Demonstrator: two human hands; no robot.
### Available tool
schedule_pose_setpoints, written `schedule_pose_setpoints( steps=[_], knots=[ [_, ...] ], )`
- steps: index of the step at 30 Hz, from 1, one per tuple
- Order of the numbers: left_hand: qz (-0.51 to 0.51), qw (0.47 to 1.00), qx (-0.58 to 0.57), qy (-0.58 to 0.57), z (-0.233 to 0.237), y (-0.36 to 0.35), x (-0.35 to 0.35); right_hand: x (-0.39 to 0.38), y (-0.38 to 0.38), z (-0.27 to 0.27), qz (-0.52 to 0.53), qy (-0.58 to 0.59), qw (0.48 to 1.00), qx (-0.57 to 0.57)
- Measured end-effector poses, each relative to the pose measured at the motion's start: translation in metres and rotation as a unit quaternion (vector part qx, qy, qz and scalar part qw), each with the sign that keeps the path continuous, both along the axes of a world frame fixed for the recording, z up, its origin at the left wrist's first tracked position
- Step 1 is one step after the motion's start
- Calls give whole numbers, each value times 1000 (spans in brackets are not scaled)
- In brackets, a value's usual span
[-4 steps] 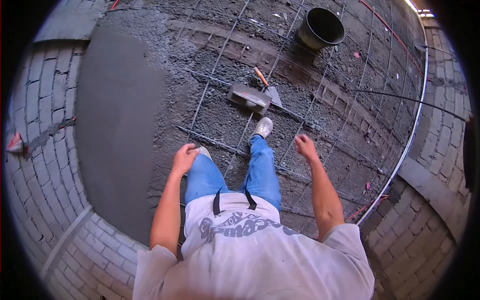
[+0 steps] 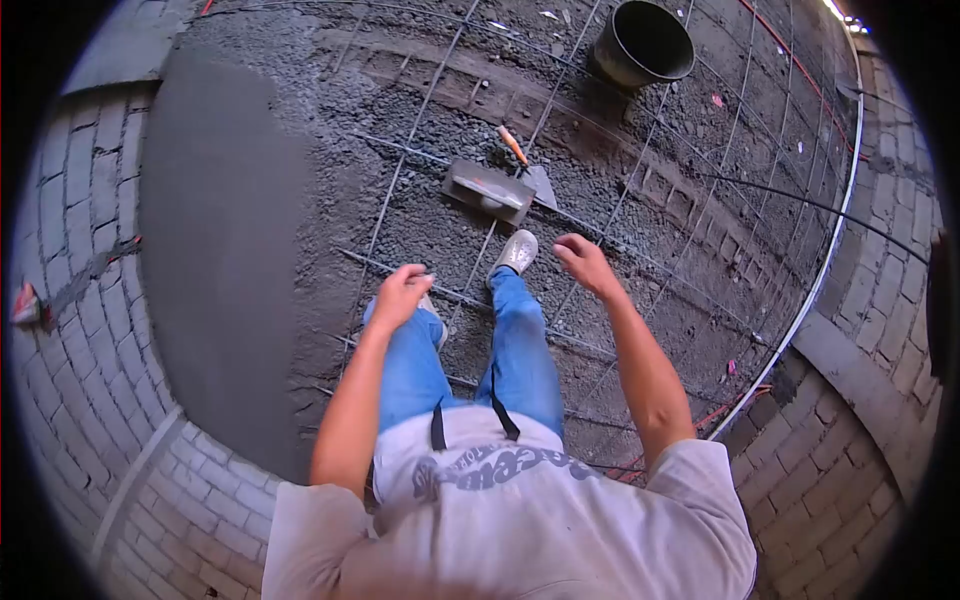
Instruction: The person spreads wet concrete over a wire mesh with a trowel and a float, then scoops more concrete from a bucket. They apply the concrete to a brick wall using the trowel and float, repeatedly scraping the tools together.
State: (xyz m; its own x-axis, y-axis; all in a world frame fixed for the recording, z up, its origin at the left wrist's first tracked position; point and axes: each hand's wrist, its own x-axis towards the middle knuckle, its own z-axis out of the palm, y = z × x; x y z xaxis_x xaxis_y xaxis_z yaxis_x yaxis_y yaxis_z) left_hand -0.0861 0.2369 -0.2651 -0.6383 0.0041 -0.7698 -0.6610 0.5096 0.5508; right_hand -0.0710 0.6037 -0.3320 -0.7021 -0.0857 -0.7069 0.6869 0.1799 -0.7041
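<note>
My left hand (image 2: 403, 296) hangs over my left shin, fingers loosely bent and holding nothing that I can see. Above the gravel, to the right of my right shoe (image 2: 515, 251), is my right hand (image 2: 588, 266). Its fingers are bent, with a gap to the thumb and nothing visible between them. A rectangular finishing trowel (image 2: 488, 191) lies just beyond that shoe, apart from both hands. Against its far right side rests a pointed trowel with an orange handle (image 2: 513, 146) and a grey blade (image 2: 540, 186).
A steel rebar grid (image 2: 390, 210) crosses the gravel underfoot. Smooth wet concrete (image 2: 215, 270) covers a strip on the left beside a block wall (image 2: 85, 320). A black bucket (image 2: 622, 69) stands at the far right. A dark cable (image 2: 790, 196) runs to the right wall.
Both hands have moved forward, the left also rightward and the right toward the middle. My left leg has shifted to the right. The floor tools lie as before; the view has shifted slightly.
</note>
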Motion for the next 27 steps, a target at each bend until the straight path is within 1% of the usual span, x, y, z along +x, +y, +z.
schedule_pose_setpoints(
  steps=[1, 2, 3, 4, 5, 6, 7, 8, 9, 10, 11, 13, 14, 15, 16, 17, 18, 19, 21, 22, 23, 24, 25, 27],
  knots=[
    [-40, 998, 1, 38, -40, 15, -2, -11, -6, -22, 36, 43, 998, -4],
    [-36, 998, 41, 43, -89, 45, -7, -36, 2, -18, 68, 23, 997, 11],
    [-38, 998, 43, 20, -114, 66, -14, -46, -4, -30, 66, 12, 998, 12],
    [1, 998, 62, -28, -142, 82, -18, -58, -13, -49, 76, 36, 996, 36],
    [36, 996, 63, -43, -170, 99, -25, -71, -16, -71, 88, 62, 992, 61],
    [55, 994, 44, -78, -206, 111, -30, -82, -17, -101, 86, 47, 993, 70],
    [83, 990, 58, -99, -240, 121, -30, -88, -19, -129, 88, 47, 992, 72],
    [125, 982, 56, -128, -264, 133, -35, -93, -20, -159, 80, 46, 989, 114],
    [139, 974, 63, -167, -297, 139, -37, -108, -22, -190, 71, 52, 984, 155],
    [163, 966, 77, -187, -318, 146, -40, -122, -21, -210, 69, 33, 983, 169],
    [185, 957, 94, -205, -342, 153, -48, -136, -19, -241, 70, 39, 981, 176],
    [262, 933, 90, -229, -394, 162, -55, -154, -15, -304, 93, 87, 959, 254],
    [303, 917, 99, -241, -417, 163, -57, -165, -15, -331, 97, 70, 953, 278],
    [327, 902, 122, -256, -433, 163, -59, -176, -15, -351, 117, 70, 944, 302],
    [348, 890, 135, -263, -446, 164, -61, -180, -14, -388, 122, 123, 927, 333],
    [366, 878, 144, -273, -455, 165, -58, -193, -20, -397, 120, 108, 923, 350],
    [376, 873, 136, -279, -462, 168, -59, -205, -25, -404, 113, 104, 925, 348],
    [384, 870, 132, -280, -471, 171, -62, -220, -35, -403, 111, 60, 924, 362],
    [365, 878, 138, -278, -493, 174, -63, -233, -44, -427, 124, 61, 914, 381],
    [374, 873, 135, -282, -499, 174, -66, -239, -48, -434, 143, 45, 913, 379],
    [368, 878, 107, -288, -495, 173, -73, -244, -49, -440, 163, 31, 911, 378],
    [360, 888, 91, -273, -495, 173, -74, -252, -48, -443, 213, 23, 902, 375],
    [344, 894, 76, -277, -495, 172, -75, -258, -46, -444, 227, -19, 903, 365],
    [327, 899, 77, -282, -497, 171, -75, -260, -46, -436, 280, -22, 883, 376]
  ],
)
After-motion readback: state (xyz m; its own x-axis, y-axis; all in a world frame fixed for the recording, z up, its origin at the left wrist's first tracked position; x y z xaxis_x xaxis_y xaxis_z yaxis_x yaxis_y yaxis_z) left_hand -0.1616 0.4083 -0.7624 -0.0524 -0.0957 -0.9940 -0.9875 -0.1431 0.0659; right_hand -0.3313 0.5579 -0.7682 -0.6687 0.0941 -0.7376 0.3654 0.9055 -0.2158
